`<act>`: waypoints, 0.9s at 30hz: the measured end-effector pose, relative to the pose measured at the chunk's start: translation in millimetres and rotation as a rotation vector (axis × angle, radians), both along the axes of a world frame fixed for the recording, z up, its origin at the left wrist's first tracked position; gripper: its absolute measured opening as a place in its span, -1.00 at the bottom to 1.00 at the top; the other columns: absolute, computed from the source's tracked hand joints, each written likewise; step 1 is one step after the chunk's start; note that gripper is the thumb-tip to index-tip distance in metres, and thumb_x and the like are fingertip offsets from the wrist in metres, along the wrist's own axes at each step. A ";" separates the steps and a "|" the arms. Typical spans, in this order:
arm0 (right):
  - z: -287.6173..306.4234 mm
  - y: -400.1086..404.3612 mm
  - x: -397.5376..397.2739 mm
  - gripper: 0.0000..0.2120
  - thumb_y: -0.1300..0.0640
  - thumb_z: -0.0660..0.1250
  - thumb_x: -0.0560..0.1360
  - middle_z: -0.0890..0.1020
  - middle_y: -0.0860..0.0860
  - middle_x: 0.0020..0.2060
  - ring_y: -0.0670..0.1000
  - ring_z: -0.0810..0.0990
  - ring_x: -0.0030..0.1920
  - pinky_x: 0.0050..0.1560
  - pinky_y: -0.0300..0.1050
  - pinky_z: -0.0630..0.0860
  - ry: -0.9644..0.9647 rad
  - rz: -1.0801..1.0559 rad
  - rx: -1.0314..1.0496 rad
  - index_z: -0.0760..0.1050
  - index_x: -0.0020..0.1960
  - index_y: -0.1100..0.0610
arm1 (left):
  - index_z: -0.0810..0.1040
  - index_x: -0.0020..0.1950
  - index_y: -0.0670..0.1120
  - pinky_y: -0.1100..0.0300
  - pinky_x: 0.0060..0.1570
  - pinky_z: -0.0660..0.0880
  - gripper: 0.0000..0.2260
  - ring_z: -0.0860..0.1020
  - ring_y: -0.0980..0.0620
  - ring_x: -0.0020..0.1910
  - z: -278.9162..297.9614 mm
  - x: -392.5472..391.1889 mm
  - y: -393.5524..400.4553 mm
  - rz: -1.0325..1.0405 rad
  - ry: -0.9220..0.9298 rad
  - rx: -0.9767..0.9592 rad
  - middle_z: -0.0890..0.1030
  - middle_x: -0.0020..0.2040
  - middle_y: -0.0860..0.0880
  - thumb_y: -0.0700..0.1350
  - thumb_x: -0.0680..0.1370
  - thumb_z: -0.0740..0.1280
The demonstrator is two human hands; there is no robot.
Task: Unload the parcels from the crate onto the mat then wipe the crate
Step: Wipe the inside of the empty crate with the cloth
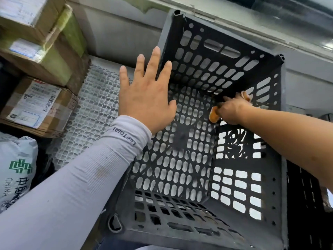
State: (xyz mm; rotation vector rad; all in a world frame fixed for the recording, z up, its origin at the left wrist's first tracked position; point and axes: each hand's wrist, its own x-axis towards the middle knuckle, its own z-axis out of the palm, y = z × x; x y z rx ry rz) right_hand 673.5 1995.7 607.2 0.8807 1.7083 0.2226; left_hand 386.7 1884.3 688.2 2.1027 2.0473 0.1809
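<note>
Parcels (38, 103) lay at the far left, well apart from the crate: brown cardboard boxes with printed labels stacked one above another, and below them a white mail bag (16, 166) with green lettering. Just right of the boxes lay the white lattice mat (95, 105), its bare honeycomb showing between the stack and the crate; whether the boxes sat on it could not be told.

Next came the left hand (146, 94), in a pale grey sleeve, its grip spread flat with straight fingers against the crate's left wall, seemingly steadying it. The dark grey perforated crate (182, 159) was tipped so that its open mouth faced the camera, and no parcels showed inside.

Further right, deep inside, the right hand (232, 110) curled round an orange cloth (214, 115), pressing it near the corner where the base met the far side wall.

Unloading therefore looked finished, and the wiping step was in hand. The next move likely called for drawing the cloth across the slotted base and along the remaining walls, while the left hand held the crate from sliding. The many slots might snag the cloth, so short, firm strokes seemed wise.
</note>
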 end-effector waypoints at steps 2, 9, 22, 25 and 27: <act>-8.9 -11.5 7.4 -0.55 0.01 0.19 0.66 0.29 0.00 0.60 0.26 0.10 0.63 0.47 0.61 0.00 -0.088 0.000 -0.060 0.37 0.55 -0.04 | -0.07 0.69 0.11 -0.31 0.58 -0.10 -0.23 -0.14 -0.17 0.67 0.7 -0.1 0.7 -0.003 0.001 -0.010 -0.27 0.69 -0.01 0.26 0.60 0.23; 8.6 -58.6 -15.2 -0.55 0.02 0.13 0.65 0.42 0.02 0.47 0.19 0.25 0.57 0.45 0.25 0.27 -0.143 -0.061 -0.173 0.39 0.53 0.01 | -0.05 0.69 0.11 -0.32 0.58 -0.10 -0.25 -0.16 -0.17 0.67 2.2 -1.9 0.4 -0.018 -0.003 -0.027 -0.28 0.68 -0.03 0.26 0.61 0.22; 16.2 -183.2 -26.3 -0.54 -0.12 0.05 0.71 0.36 0.03 0.55 0.15 0.21 0.59 0.54 0.32 0.18 -0.158 -0.101 -0.597 0.41 0.53 0.00 | -0.02 0.69 0.11 -0.35 0.58 -0.10 -0.26 -0.16 -0.20 0.67 2.6 -3.5 0.7 -0.031 -0.059 -0.027 -0.26 0.69 -0.04 0.25 0.60 0.23; 12.2 -180.0 -11.4 -0.41 -0.29 0.06 0.66 -0.06 0.07 0.67 0.32 -0.25 0.63 0.41 0.64 -0.32 -0.139 -0.081 -0.414 0.21 0.63 -0.10 | 0.00 0.69 0.11 -0.35 0.57 -0.09 -0.26 -0.15 -0.21 0.67 3.2 -3.2 1.1 -0.030 -0.066 -0.025 -0.26 0.69 -0.04 0.26 0.60 0.23; 10.1 -172.4 -10.2 -0.39 -0.31 0.10 0.64 -0.17 0.09 0.66 0.40 -0.33 0.58 0.28 0.68 -0.44 -0.156 -0.101 -0.357 0.10 0.64 -0.19 | 0.01 0.69 0.11 -0.36 0.57 -0.09 -0.27 -0.15 -0.22 0.67 3.2 -3.7 1.2 -0.030 -0.065 -0.026 -0.26 0.69 -0.04 0.26 0.60 0.23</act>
